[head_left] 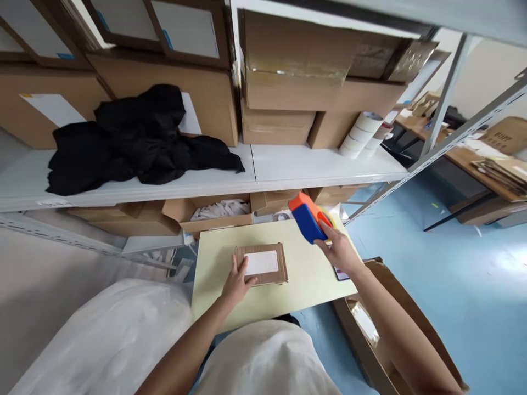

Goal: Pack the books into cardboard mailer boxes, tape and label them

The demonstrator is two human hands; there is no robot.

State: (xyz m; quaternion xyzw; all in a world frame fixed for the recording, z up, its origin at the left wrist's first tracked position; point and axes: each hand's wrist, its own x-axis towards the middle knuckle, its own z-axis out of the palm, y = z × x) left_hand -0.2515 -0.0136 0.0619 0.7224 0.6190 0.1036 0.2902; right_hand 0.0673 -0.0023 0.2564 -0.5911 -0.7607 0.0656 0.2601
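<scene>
Two hands (pixel 237 281) — one tape dispenser (pixel 308 220), one tabletop parcel (pixel 263 264), one phone (pixel 341 274).

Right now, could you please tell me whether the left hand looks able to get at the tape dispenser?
Probably yes: the left hand rests on the cardboard box, and nothing seems to block the way to the tape dispenser, though the right hand grips it.

The left hand (pixel 237 281) and right hand (pixel 340 251) are left bare; an off-white top (pixel 272 356) is worn, softly creased in front.

The tape dispenser (pixel 308 220) is orange and blue.
</scene>
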